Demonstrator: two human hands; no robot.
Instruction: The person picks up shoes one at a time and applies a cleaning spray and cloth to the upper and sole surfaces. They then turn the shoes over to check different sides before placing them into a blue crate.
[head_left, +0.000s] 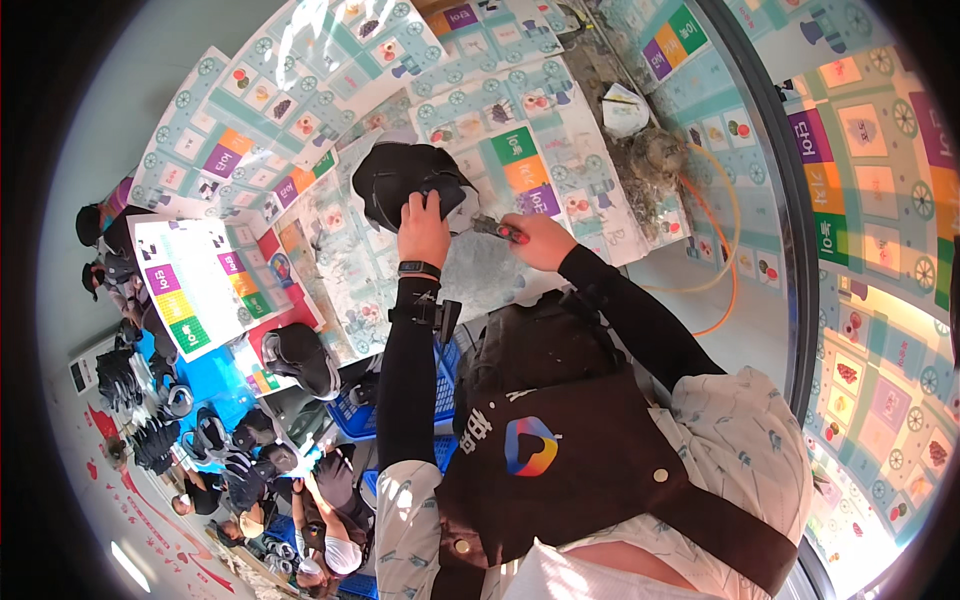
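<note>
On the sheet-covered table (475, 278), a black cap-like piece (405, 178) lies beyond our apron (590, 440), its pale edge toward our right. Our left hand (424, 230) rests palm-down on its near side, fingers partly spread and bent over the dark surface; whether they pinch any of it, we cannot tell. Our right hand (543, 243) is wrapped around a small red-and-dark tool (492, 228), type unclear, its front end aimed left, just beside the pale edge; contact not resolved.

Judgement: probably close work on that edge. We should brace the piece against the table with the left hand, keep those fingers clear of the tool's tip, use short, light strokes, and turn the piece rather than twist the right wrist.
</note>
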